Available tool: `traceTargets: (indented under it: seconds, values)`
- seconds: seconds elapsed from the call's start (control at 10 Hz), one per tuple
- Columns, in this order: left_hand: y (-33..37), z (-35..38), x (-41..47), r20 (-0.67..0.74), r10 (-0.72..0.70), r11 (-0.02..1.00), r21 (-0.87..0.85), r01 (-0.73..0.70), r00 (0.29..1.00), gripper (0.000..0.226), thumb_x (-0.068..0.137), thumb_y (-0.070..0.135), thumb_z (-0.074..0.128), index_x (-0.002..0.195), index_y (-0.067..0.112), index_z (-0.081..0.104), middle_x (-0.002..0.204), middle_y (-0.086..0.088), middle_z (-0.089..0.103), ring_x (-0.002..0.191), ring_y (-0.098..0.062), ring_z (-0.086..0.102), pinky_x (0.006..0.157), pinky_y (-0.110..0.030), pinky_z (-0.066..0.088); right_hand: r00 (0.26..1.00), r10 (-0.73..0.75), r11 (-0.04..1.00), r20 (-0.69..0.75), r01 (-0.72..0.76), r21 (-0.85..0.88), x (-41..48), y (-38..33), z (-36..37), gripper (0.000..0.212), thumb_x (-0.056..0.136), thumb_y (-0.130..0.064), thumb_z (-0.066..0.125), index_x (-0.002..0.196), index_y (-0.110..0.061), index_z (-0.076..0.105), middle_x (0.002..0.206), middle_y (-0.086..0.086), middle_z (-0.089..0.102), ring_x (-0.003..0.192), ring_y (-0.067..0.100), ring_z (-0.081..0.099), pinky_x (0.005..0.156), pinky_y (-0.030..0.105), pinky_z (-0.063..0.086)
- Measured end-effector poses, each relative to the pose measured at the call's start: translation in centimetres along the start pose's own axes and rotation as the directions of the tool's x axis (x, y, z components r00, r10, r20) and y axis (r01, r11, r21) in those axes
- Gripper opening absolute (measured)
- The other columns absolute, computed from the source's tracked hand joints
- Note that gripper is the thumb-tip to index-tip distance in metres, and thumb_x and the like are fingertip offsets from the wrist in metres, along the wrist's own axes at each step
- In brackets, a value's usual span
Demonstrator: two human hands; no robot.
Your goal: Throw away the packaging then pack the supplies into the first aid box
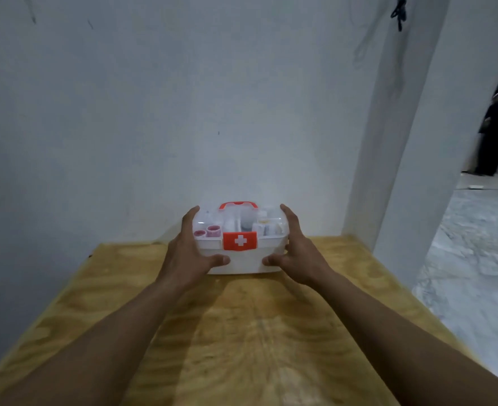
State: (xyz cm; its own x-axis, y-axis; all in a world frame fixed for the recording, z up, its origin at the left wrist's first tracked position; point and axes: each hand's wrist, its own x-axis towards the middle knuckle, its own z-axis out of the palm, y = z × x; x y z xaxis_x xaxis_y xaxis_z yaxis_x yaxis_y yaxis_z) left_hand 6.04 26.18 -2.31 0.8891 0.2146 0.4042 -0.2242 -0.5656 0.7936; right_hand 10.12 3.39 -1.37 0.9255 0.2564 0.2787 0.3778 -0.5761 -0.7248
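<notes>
The small white plastic first aid box (240,260), with its clear domed lid, red cross latch (240,240) and red carry handle (238,205), sits at the far end of the bare plywood table (242,332), close to the white wall (154,112). Through the lid show small rolls and bottles, so the supplies appear already packed and the lid down. It looks a light, rigid thing, though smooth plastic may slip under dry palms and the thin lid could flex if squeezed; the firm lower walls or the handle seem the safest places to take hold. The left hand (187,249) cups the box's left end, fingers spread up along the lid and thumb on the front wall. The right hand (293,250) mirrors it on the right end. Both are wide open, pressing flat against the sides rather than curling round anything
</notes>
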Motion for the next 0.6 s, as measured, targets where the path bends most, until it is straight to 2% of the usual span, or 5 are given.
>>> traceTargets:
  seconds: [0.2, 0.3, 0.4, 0.5, 0.6]
  values:
    - [-0.4, 1.7, 1.4, 0.019, -0.017, 1.0, -0.007, 0.017, 1.0, 0.114, 0.064, 0.023, 0.094, 0.152, 0.033, 0.021, 0.149, -0.001, 0.047, 0.127, -0.024, 0.054, 0.096, -0.042, 0.052, 1.0, 0.021, 1.0, 0.001, -0.021, 0.008, 1.9, 2.0, 0.6, 0.119, 0.076, -0.01, 0.083, 0.155, -0.036, -0.002, 0.15, 0.0, 0.045, 0.125, 0.023, 0.055, 0.094, 0.036, 0.053]
    - [-0.9, 2.0, 1.7, 0.005, -0.031, 0.999, -0.022, 0.031, 1.0, 0.114, 0.064, 0.025, 0.094, 0.151, 0.038, 0.021, 0.148, 0.0, 0.047, 0.127, -0.024, 0.054, 0.097, -0.046, 0.054, 1.0, 0.028, 0.999, -0.008, -0.028, 0.018, 2.2, 2.2, 0.6, 0.119, 0.077, -0.01, 0.083, 0.156, -0.037, -0.002, 0.152, -0.002, 0.042, 0.124, 0.016, 0.053, 0.093, 0.032, 0.051]
    - [-0.9, 2.1, 1.2, 0.006, -0.032, 0.999, -0.008, 0.032, 0.999, 0.117, 0.064, 0.026, 0.094, 0.152, 0.039, 0.019, 0.149, 0.001, 0.046, 0.129, -0.024, 0.053, 0.098, -0.047, 0.053, 1.0, 0.025, 1.0, 0.018, -0.025, -0.001, 2.1, 2.1, 0.3, 0.122, 0.078, -0.013, 0.083, 0.156, -0.038, -0.008, 0.156, -0.002, 0.038, 0.127, 0.017, 0.052, 0.095, 0.034, 0.051]
    - [0.3, 1.5, 0.8, -0.008, -0.061, 0.998, 0.035, 0.061, 0.998, 0.126, 0.063, 0.025, 0.094, 0.155, 0.037, 0.009, 0.157, 0.001, 0.036, 0.138, -0.026, 0.043, 0.105, -0.048, 0.046, 0.998, 0.059, 0.996, 0.017, -0.057, -0.067, 0.8, 0.3, -0.5, 0.131, 0.079, -0.008, 0.081, 0.153, -0.037, -0.024, 0.158, 0.005, 0.036, 0.132, 0.025, 0.052, 0.098, 0.037, 0.049]
    - [1.9, 0.4, -2.7, -0.088, -0.002, 0.996, 0.093, 0.01, 0.996, 0.114, 0.07, 0.026, 0.09, 0.154, 0.04, 0.015, 0.157, 0.009, 0.034, 0.14, -0.016, 0.038, 0.106, -0.033, 0.039, 0.982, -0.007, 0.999, -0.188, 0.015, 0.046, -2.0, -2.3, -3.9, 0.115, 0.084, -0.009, 0.076, 0.155, -0.043, -0.009, 0.155, 0.011, 0.039, 0.128, 0.023, 0.054, 0.098, 0.034, 0.048]
